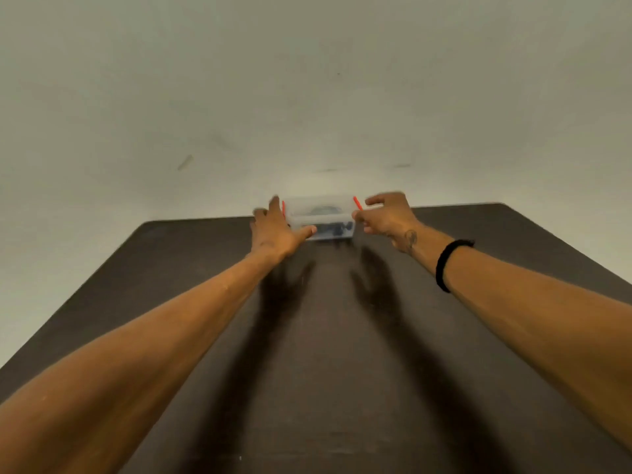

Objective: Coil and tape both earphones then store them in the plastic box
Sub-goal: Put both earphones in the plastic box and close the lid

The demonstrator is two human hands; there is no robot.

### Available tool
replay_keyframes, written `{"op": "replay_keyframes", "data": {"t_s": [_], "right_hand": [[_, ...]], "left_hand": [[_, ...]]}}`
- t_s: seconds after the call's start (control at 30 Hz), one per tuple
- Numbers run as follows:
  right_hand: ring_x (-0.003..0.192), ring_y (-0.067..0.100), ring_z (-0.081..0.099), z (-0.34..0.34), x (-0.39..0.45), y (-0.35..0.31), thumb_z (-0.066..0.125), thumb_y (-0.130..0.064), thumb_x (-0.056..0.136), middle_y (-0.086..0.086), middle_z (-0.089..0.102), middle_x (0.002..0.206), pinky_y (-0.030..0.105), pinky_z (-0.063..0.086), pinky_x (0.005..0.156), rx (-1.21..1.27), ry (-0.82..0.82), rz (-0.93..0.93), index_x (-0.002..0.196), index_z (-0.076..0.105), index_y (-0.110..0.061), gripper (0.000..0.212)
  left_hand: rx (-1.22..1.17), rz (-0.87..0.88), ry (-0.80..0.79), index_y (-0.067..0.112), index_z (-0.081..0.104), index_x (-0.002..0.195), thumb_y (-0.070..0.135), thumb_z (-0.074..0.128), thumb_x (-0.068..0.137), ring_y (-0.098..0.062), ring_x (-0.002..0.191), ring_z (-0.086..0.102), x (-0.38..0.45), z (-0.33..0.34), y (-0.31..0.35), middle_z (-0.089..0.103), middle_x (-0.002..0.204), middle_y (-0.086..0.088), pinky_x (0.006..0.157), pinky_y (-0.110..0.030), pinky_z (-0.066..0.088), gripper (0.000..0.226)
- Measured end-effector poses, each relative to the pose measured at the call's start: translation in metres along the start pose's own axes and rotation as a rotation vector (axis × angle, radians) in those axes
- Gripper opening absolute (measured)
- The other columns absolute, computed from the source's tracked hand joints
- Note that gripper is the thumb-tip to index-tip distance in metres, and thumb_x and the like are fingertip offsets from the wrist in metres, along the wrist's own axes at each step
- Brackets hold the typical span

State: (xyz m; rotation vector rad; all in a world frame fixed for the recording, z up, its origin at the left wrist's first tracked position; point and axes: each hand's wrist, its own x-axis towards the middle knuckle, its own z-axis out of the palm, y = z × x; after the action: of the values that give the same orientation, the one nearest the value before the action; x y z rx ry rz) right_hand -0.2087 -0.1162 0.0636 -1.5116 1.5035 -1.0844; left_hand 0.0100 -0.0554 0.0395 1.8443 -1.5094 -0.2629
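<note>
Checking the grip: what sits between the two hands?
In the head view, the clear plastic box with red latches sits between the left hand and right hand, dark contents blurred inside.

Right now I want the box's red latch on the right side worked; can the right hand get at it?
Probably yes. The right hand sits beside the red latch of the plastic box, fingers spread, with nothing between them. Blur hides whether it touches.

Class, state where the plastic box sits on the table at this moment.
In the head view the plastic box sits at the far edge of the dark table, near the wall, between the left hand and right hand.
</note>
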Motion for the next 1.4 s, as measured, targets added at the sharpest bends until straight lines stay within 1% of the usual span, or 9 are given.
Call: {"op": "replay_keyframes", "data": {"t_s": [0.07, 0.13, 0.23, 0.37, 0.47, 0.63, 0.77, 1.13, 1.4], "right_hand": [[0.098, 0.027, 0.075, -0.025, -0.02, -0.007, 0.088, -0.022, 0.078, 0.016, 0.072, 0.119, 0.04, 0.066, 0.077, -0.048, -0.035, -0.048, 0.125, 0.067, -0.011, 0.052], [0.095, 0.021, 0.076, -0.069, -0.054, -0.014, 0.086, -0.028, 0.082, 0.01, 0.074, 0.113, 0.04, 0.066, 0.079, -0.153, -0.047, -0.158, 0.124, 0.069, -0.012, 0.048], [0.095, 0.012, 0.075, -0.151, -0.119, -0.02, 0.082, -0.042, 0.083, -0.003, 0.074, 0.107, 0.039, 0.065, 0.086, -0.349, -0.046, -0.294, 0.122, 0.073, -0.021, 0.045], [0.098, 0.005, 0.073, -0.267, -0.211, 0.006, 0.081, -0.055, 0.082, -0.009, 0.076, 0.109, 0.041, 0.061, 0.094, -0.485, 0.082, -0.209, 0.121, 0.074, -0.026, 0.049], [0.107, 0.009, 0.07, -0.318, -0.279, 0.042, 0.078, -0.075, 0.067, -0.007, 0.072, 0.122, 0.038, 0.058, 0.096, -0.602, 0.155, -0.029, 0.132, 0.067, -0.029, 0.08], [0.134, 0.023, 0.054, -0.322, -0.352, 0.1, 0.075, -0.08, 0.053, 0.001, 0.057, 0.15, 0.039, 0.048, 0.104, -0.703, 0.107, 0.113, 0.15, 0.051, -0.03, 0.111], [0.143, 0.027, 0.043, -0.315, -0.352, 0.13, 0.074, -0.075, 0.067, 0.005, 0.048, 0.156, 0.048, 0.047, 0.112, -0.684, 0.212, 0.104, 0.15, 0.051, -0.027, 0.099], [0.132, 0.023, 0.051, -0.334, -0.281, 0.147, 0.076, -0.059, 0.084, 0.004, 0.057, 0.147, 0.042, 0.049, 0.108, -0.658, 0.187, 0.025, 0.144, 0.059, -0.019, 0.074], [0.138, 0.024, 0.049, -0.337, -0.275, 0.15, 0.073, -0.06, 0.087, 0.004, 0.054, 0.152, 0.043, 0.046, 0.114, -0.682, 0.158, 0.005, 0.146, 0.057, -0.019, 0.074]], "left_hand": [[0.052, 0.124, 0.081, 0.021, 0.037, 0.155, 0.05, 0.074, 0.088, -0.039, 0.134, 0.043, -0.028, 0.002, 0.012, 0.045, 0.147, -0.019, 0.113, -0.046, 0.038, 0.082], [0.023, 0.339, 0.052, 0.023, 0.048, 0.149, 0.059, 0.064, 0.085, -0.034, 0.129, 0.05, -0.066, 0.008, 0.032, 0.056, 0.139, -0.013, 0.112, -0.042, 0.038, 0.075], [-0.076, 0.465, -0.201, 0.027, 0.05, 0.15, 0.069, 0.071, 0.081, -0.022, 0.126, 0.056, -0.135, 0.017, 0.077, 0.064, 0.131, -0.003, 0.111, -0.033, 0.038, 0.083], [-0.01, 0.504, -0.512, 0.035, 0.014, 0.165, 0.086, 0.068, 0.068, -0.022, 0.145, 0.039, -0.221, 0.032, 0.141, 0.047, 0.155, -0.001, 0.122, -0.044, 0.033, 0.123], [0.057, 0.511, -0.538, 0.038, -0.017, 0.162, 0.091, 0.067, 0.062, -0.026, 0.151, 0.028, -0.256, 0.061, 0.178, 0.034, 0.163, -0.004, 0.123, -0.049, 0.027, 0.141], [0.053, 0.403, -0.429, 0.037, -0.024, 0.16, 0.091, 0.069, 0.06, -0.03, 0.144, 0.037, -0.283, 0.101, 0.215, 0.048, 0.151, -0.007, 0.125, -0.054, 0.021, 0.147], [0.03, 0.336, -0.36, 0.041, -0.023, 0.159, 0.091, 0.069, 0.058, -0.029, 0.144, 0.038, -0.283, 0.116, 0.229, 0.051, 0.149, -0.003, 0.124, -0.057, 0.019, 0.146], [0.003, 0.259, -0.302, 0.043, -0.013, 0.16, 0.075, 0.076, 0.069, -0.03, 0.14, 0.041, -0.267, 0.152, 0.263, 0.053, 0.142, -0.003, 0.124, -0.059, 0.019, 0.131], [-0.042, 0.486, -0.737, 0.05, -0.005, 0.159, 0.051, 0.084, 0.069, -0.025, 0.142, 0.042, -0.215, 0.146, 0.261, 0.057, 0.148, 0.008, 0.125, -0.056, 0.024, 0.126]]}}
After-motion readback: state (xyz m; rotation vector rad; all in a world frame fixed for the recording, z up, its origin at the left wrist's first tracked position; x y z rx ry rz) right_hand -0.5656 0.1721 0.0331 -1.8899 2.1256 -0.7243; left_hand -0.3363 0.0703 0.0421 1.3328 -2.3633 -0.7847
